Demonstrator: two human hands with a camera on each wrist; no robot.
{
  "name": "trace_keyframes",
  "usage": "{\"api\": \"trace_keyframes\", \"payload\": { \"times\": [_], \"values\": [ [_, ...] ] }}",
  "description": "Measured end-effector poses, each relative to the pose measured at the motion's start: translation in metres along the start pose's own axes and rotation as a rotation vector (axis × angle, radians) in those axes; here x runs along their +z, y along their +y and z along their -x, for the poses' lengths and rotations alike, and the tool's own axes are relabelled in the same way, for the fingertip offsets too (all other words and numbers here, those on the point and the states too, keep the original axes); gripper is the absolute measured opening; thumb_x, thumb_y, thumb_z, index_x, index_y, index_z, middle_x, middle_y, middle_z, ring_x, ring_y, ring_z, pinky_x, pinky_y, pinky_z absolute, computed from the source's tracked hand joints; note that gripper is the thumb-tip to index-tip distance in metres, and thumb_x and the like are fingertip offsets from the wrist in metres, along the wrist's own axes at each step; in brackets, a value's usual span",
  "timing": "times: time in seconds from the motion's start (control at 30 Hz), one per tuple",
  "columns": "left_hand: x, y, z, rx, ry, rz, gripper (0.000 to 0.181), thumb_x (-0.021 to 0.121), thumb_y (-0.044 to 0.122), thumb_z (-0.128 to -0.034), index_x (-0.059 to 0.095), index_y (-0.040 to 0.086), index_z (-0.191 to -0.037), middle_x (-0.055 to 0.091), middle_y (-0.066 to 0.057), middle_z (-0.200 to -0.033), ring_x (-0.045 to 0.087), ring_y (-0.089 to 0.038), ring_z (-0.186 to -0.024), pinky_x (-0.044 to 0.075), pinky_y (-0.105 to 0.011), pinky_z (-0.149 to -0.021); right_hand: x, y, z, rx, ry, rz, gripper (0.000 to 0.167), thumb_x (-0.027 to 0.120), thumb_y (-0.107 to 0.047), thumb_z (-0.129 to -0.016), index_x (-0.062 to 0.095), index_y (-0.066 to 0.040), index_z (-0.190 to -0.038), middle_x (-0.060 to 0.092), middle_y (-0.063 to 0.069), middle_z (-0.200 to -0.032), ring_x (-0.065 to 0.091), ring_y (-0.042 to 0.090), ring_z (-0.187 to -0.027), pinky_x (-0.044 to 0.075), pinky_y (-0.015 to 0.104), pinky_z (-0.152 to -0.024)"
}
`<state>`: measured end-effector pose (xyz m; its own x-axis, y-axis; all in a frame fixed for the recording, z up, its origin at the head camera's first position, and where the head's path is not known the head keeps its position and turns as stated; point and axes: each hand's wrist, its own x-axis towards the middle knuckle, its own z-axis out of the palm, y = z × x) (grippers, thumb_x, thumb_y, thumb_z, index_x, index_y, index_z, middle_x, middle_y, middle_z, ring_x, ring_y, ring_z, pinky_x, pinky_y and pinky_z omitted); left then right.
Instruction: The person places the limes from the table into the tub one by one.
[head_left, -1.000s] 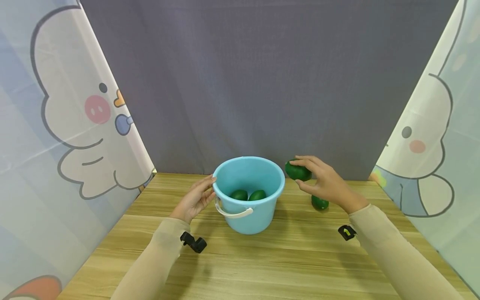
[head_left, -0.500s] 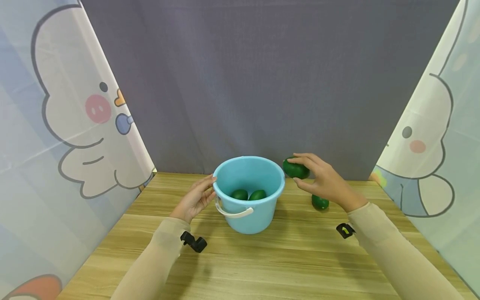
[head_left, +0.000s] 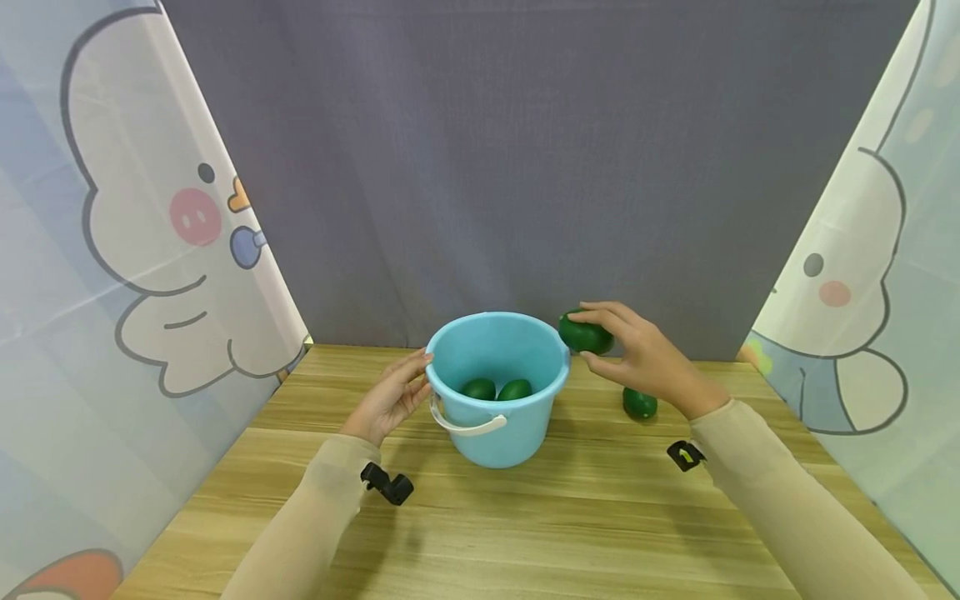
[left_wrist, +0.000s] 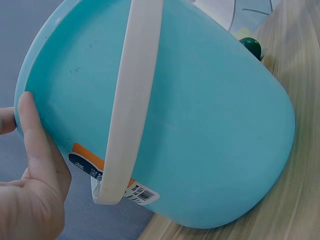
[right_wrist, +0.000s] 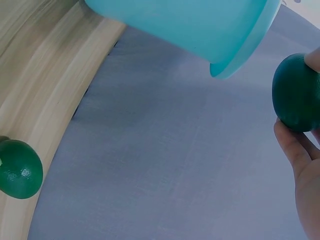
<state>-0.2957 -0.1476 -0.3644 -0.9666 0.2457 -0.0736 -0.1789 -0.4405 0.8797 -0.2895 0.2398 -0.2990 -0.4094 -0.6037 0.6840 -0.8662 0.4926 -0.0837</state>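
Observation:
A light blue bucket (head_left: 498, 433) stands upright on the table with its white handle (left_wrist: 131, 95) hanging down. My left hand (head_left: 386, 400) touches the bucket's left side at the rim with fairly straight fingers. To the right of the rim, my right hand (head_left: 637, 354) holds a dark green, glossy avocado (head_left: 585, 335) in the air between thumb and fingers. Inside the bucket lie two more avocados, one left (head_left: 478, 389) and one right (head_left: 515, 390). Another avocado (head_left: 640, 404) rests on the table below the right hand; the right wrist view also shows this avocado (right_wrist: 20, 169).
The wooden table (head_left: 525, 533) ends at a grey curtain (head_left: 517, 167) behind the bucket. Pale cartoon-printed cloths hang at left (head_left: 150, 333) and right (head_left: 855, 367). A label (left_wrist: 142, 192) is stuck on the bucket.
My right hand has moved slightly left and up with the avocado, closer to the bucket's rim. The left hand, the bucket and the other avocados have stayed in place.

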Motion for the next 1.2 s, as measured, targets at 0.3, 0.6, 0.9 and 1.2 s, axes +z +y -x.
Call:
{"api": "trace_keyframes", "payload": {
  "times": [0.3, 0.6, 0.9, 1.2],
  "values": [
    [-0.001, 0.0, 0.0, -0.001, -0.016, 0.01, 0.046, 0.056, 0.013, -0.1047, 0.039, 0.003, -0.146, 0.056, -0.005, -0.104, 0.061, -0.006, -0.076, 0.056, -0.009, -0.064, 0.003, -0.003, -0.006, 0.002, -0.019, -0.008, 0.057, 0.079, -0.007, -0.083, 0.058, -0.01, -0.136, 0.051, 0.012, -0.143, 0.06, 0.025, -0.116, 0.062, 0.035, -0.082],
    [-0.001, 0.0, 0.0, 0.001, -0.017, 0.011, 0.045, 0.056, 0.014, -0.1045, 0.041, 0.003, -0.145, 0.055, -0.005, -0.103, 0.061, -0.006, -0.076, 0.056, -0.008, -0.063, 0.007, -0.006, -0.011, 0.004, -0.032, -0.043, 0.055, 0.078, -0.009, -0.085, 0.058, -0.009, -0.136, 0.051, 0.014, -0.142, 0.061, 0.025, -0.113, 0.063, 0.026, -0.075],
    [-0.001, 0.0, 0.001, 0.002, -0.019, 0.009, 0.045, 0.057, 0.014, -0.1043, 0.041, 0.002, -0.145, 0.056, -0.005, -0.102, 0.061, -0.006, -0.076, 0.056, -0.009, -0.063, 0.016, -0.007, -0.014, -0.014, -0.031, -0.065, 0.056, 0.079, -0.006, -0.083, 0.058, -0.008, -0.135, 0.052, 0.016, -0.14, 0.062, 0.026, -0.109, 0.063, 0.028, -0.073],
    [-0.002, 0.0, 0.001, 0.002, -0.021, 0.01, 0.045, 0.058, 0.014, -0.1038, 0.043, 0.003, -0.145, 0.055, -0.006, -0.106, 0.061, -0.007, -0.078, 0.057, -0.009, -0.065, 0.024, -0.009, -0.017, -0.034, -0.021, -0.074, 0.056, 0.079, -0.005, -0.082, 0.059, -0.007, -0.134, 0.054, 0.017, -0.137, 0.062, 0.027, -0.111, 0.063, 0.036, -0.081]
  ]
}}
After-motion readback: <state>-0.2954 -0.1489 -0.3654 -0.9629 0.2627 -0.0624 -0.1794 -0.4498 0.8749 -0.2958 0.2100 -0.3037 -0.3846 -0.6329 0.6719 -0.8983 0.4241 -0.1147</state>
